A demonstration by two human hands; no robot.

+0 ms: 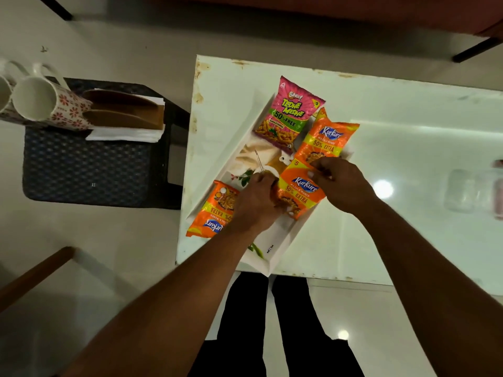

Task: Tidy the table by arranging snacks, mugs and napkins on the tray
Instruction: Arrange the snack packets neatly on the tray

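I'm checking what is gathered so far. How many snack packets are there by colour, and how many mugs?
Orange snack packets: 3, all on the white tray
Pink snack packet: 1, on the tray
Mugs: 2, on the side stool, off the tray
Total: 6

Both bare arms reach forward. The left hand (pixel 255 198) is curled, knuckles up. The right hand (pixel 341 183) pinches with its fingertips (pixel 317 165).
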